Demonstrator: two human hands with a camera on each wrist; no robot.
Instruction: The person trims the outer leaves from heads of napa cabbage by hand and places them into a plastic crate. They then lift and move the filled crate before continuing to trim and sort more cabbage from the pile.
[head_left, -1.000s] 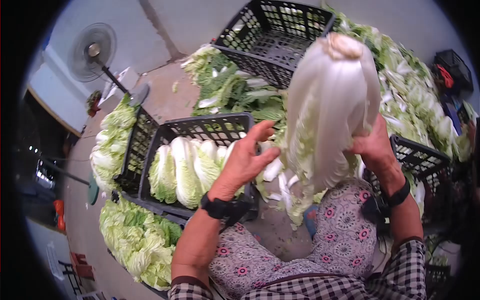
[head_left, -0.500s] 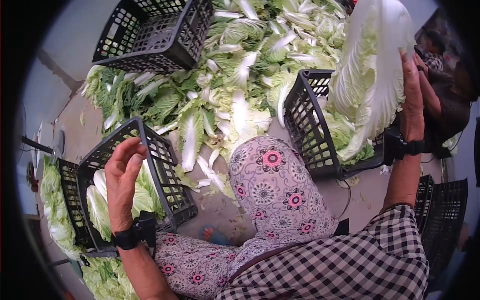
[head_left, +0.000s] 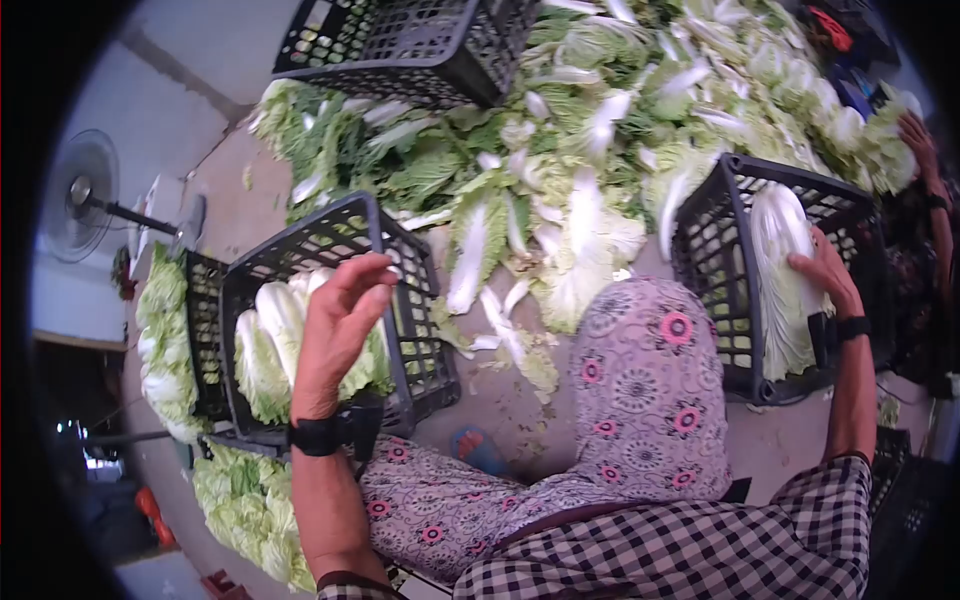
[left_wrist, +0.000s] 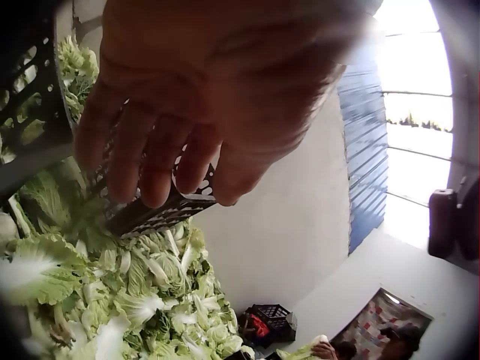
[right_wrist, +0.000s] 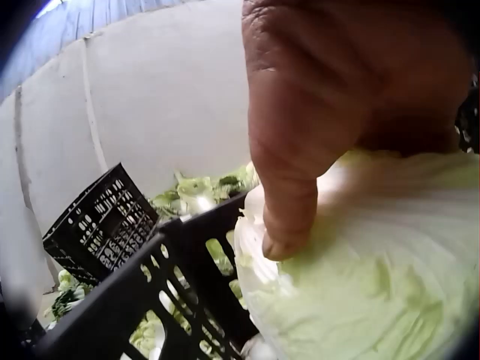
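A large white-and-green cabbage (head_left: 785,275) lies lengthwise in the right-hand black crate (head_left: 712,300). My right hand (head_left: 830,275) grips its side, and in the right wrist view the thumb presses on the pale leaves of the cabbage (right_wrist: 360,277). My left hand (head_left: 342,325) is raised in front of the left-hand crate (head_left: 405,330), holding nothing, its fingers loosely bent. Several cabbages (head_left: 280,325) stand side by side in that crate. The left wrist view shows the fingers of my left hand (left_wrist: 202,97) hanging apart from anything.
Loose leaves (head_left: 590,230) cover the floor between and behind the crates. Another black crate (head_left: 400,45) stands at the back. Cabbages (head_left: 168,340) line the far left, near a fan (head_left: 80,192). Another person's arm (head_left: 930,165) reaches in at the right edge.
My right hand has lowered the cabbage from up in the air into the right-hand crate. My left hand, beside the cabbage at first, has moved away to the left. The head view has shifted.
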